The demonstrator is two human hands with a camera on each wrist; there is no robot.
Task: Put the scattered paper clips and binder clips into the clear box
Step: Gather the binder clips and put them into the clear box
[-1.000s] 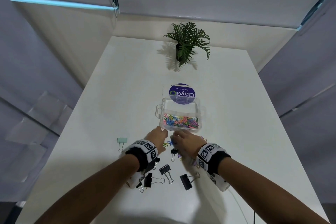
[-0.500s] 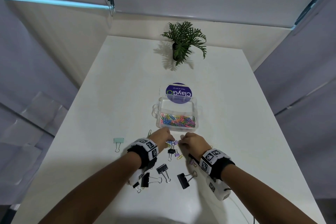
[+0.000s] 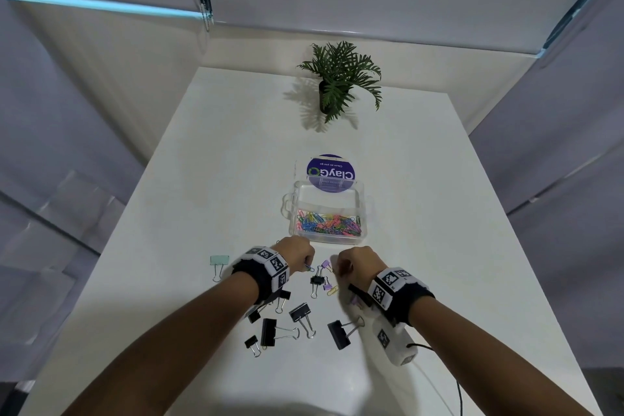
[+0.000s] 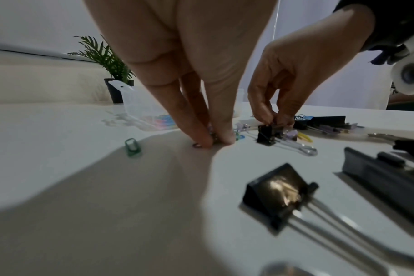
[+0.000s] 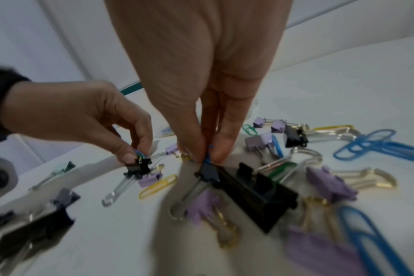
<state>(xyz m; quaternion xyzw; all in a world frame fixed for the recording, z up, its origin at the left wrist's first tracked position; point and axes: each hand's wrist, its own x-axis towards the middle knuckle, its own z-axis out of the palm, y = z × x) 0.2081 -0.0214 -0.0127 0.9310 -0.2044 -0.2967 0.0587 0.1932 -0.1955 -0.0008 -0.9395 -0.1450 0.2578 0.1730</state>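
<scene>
Left hand point(image 3: 297, 255) pinched on a paper clip point(image 3: 309, 268), right hand point(image 3: 358, 263) fingertips pinched on something small beside it, clear box point(image 3: 326, 238) just beyond both, lid point(image 3: 331, 172) lettered "ClayGO", binder clips point(image 3: 300, 312) scattered nearer the wrists.

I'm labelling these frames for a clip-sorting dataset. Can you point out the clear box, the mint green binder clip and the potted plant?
clear box point(image 3: 367, 204): head view, on its right wall.
mint green binder clip point(image 3: 219, 260): head view, on its green body.
potted plant point(image 3: 341, 76): head view, on the leaves above the dark pot.
</scene>
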